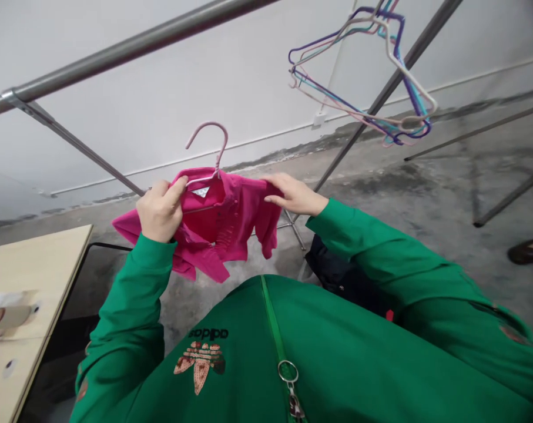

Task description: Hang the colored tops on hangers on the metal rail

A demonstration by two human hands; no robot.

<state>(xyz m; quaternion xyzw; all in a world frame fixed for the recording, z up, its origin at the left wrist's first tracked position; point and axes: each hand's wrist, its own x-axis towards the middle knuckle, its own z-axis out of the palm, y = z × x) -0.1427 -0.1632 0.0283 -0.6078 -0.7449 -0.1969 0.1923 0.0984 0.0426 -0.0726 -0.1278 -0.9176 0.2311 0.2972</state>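
Observation:
A small bright pink child's shirt (235, 220) with long sleeves and a ruffled front hangs on a pale pink hanger (223, 147) in front of me. The hanger's hook stands up free above the collar, touching no rail. My left hand (161, 208) is closed on the hanger's arm and the cloth at the left shoulder, thumb on top. At the other shoulder my right hand (296, 194) rests on the shirt with its fingers stretched out and its thumb apart. Part of the left sleeve is hidden behind my left hand.
A metal rail (129, 44) crosses the upper left. Several coloured wire hangers (407, 76) hang at the upper right, near a slanting metal pole (354, 138). A light wooden table (41, 258) stands at the left. Dark cloth (341, 276) lies low behind my right arm, and a shoe (528, 251) shows at the far right.

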